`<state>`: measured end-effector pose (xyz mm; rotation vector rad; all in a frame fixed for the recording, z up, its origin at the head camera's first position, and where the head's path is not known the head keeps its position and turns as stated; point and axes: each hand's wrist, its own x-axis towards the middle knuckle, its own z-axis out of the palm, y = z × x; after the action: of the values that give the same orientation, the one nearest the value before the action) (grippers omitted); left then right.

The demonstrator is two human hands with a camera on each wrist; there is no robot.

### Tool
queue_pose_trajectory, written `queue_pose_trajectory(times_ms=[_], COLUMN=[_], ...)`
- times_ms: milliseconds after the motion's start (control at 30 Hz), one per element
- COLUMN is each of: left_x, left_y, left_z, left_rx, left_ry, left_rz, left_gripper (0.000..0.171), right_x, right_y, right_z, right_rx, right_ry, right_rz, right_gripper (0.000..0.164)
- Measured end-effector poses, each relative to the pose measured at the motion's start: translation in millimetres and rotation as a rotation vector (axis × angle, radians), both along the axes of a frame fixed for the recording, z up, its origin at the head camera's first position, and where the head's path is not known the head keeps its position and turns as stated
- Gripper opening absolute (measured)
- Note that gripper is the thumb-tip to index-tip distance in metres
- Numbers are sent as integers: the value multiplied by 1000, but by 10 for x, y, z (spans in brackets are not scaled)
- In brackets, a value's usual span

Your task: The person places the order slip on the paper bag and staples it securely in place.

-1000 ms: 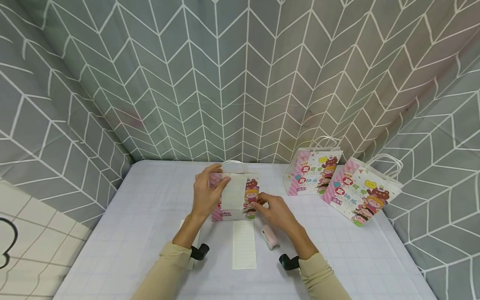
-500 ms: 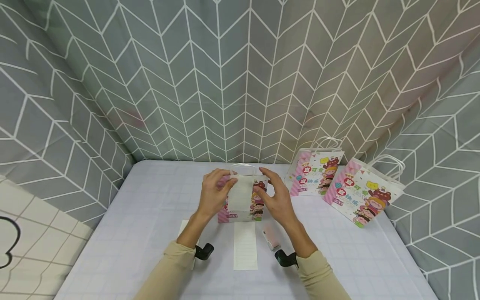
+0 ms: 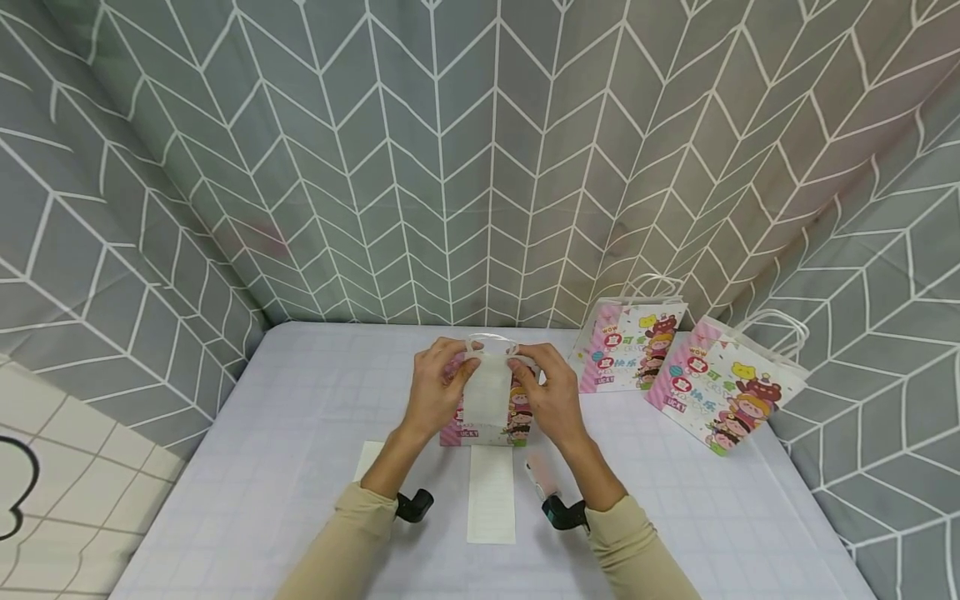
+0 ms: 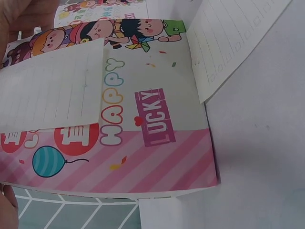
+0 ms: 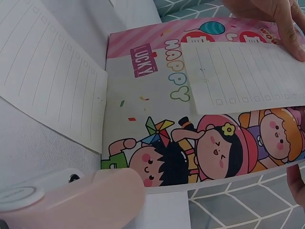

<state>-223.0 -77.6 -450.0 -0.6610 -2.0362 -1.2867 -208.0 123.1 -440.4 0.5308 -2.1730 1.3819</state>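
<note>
A small paper gift bag (image 3: 452, 433) with pink stripes and cartoon children stands mid-table, its white handle raised. Against its front lies a lined paper slip (image 3: 485, 396), whose upper end reaches the bag's rim. My left hand (image 3: 435, 387) pinches slip and rim at the left, thumb in front and fingers behind. At the right, my right hand (image 3: 553, 396) pinches the same rim in like manner. Both wrist views show the lined slip (image 5: 248, 76) flat on the printed face of the bag (image 4: 157, 71). The bag's inside is hidden.
Another lined slip (image 3: 491, 500) lies in front of the bag, and a further slip (image 3: 368, 457) is partly under my left forearm. Close to my right wrist is a pink-and-white stapler (image 3: 542, 473). Two similar gift bags (image 3: 630, 346) stand at the right.
My right hand has risen from the bag's lower right side to its top rim and now pinches there. The bag has shifted slightly right, with my left hand still holding it.
</note>
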Motion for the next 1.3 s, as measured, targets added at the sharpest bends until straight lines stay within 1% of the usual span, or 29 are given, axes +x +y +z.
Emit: queue_pose_trajectory(times_ms=[300,467,700,867,1100,1300], left_x=[21,27,18,7,1,0], left_y=[21,20,14,13,15,11], left_z=[11,20,9,-3,-16,-21], left_rx=[17,24,25,26,36,35], left_ry=[-12,-10,-33,-40,-37,-64], left_rz=[10,16,19,31,38,35], left_gripper=[14,14,13,13,15,15], right_x=[4,7,9,4,-9,-5], right_y=[-16,-23,-36,-46,-69,-78], right_z=[4,22,29,27,22,17], right_rx=[8,5,-14,-29,-33,-31], right_ry=[19,12,-10,-1,-14,-20], right_rz=[-15,-15,-14,-9,-13,-15], right_gripper=[19,18,18,17,17,16])
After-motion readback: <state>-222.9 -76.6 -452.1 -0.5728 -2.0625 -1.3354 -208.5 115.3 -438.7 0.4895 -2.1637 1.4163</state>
